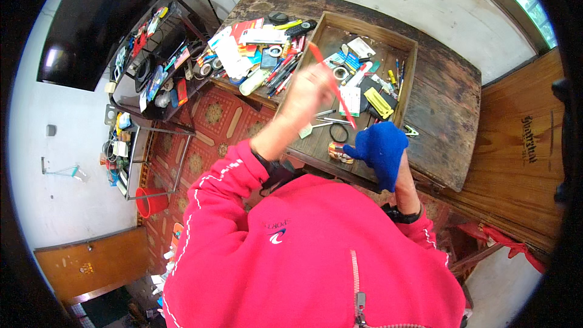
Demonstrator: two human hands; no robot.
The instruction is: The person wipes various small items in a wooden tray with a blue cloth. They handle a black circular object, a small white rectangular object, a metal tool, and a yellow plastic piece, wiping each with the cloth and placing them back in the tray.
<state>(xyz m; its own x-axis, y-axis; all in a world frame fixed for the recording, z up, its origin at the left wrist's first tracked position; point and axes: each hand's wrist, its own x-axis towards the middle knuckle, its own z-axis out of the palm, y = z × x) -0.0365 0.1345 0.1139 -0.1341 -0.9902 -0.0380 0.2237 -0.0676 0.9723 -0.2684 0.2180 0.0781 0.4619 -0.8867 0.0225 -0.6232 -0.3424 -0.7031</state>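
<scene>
My left hand [312, 86], bare and blurred by motion, is above the near left part of a wooden drawer [413, 61]. It grips a long, thin red stick [342, 102], slanting down to the right. Blue fabric, a glove or a cloth [382, 146], covers my right hand [381, 157] at the drawer's near right corner; its fingers are hidden. Beside its thumb lies a small red and gold wrapped pack [339, 152]. A black elastic ring [338, 132] and several thin pens [329, 120] lie between the hands. A yellow plastic piece [379, 103] rests farther inside.
The drawer lies on a worn wooden table [448, 114]. Left of it are piled papers [232, 57], pens [284, 73] and a black remote control [300, 28]. A green clip [411, 131] lies to the right. A cluttered shelf [157, 73] stands left, a red bucket [151, 202] below.
</scene>
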